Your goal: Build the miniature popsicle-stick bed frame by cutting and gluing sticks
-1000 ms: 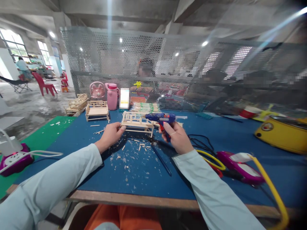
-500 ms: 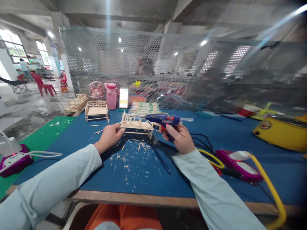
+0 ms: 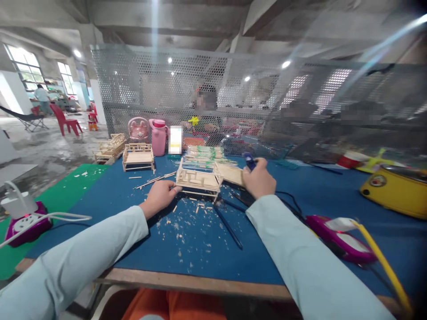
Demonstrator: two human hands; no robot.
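My left hand [image 3: 162, 195] pinches the left end of a small wooden model bed [image 3: 199, 181], built of thin sticks with rails and posts. It sits low over the blue mat. In my right hand [image 3: 260, 180] is a blue glue gun [image 3: 249, 162], seen nearly end-on, with most of its body hidden by the fingers. A flat wooden stick panel [image 3: 231, 174] lies just behind and right of the model, close to that hand. In front of the model, a dark blue pen-like tool [image 3: 229, 227] rests among short stick pieces and pale scraps.
Finished-looking stick models [image 3: 138, 156] stand at the back left beside a pink flask [image 3: 159, 138]. Bundled sticks [image 3: 204, 154] lie behind the work. On the right are a purple power strip [image 3: 340, 238] with cables and a yellow pot [image 3: 393, 189]. A perforated metal screen [image 3: 133, 89] borders the back.
My right hand has swung the glue gun away from the model, turning it from sideways to nearly end-on. The panel behind shows more. The model appears slightly lower, still in my left hand.
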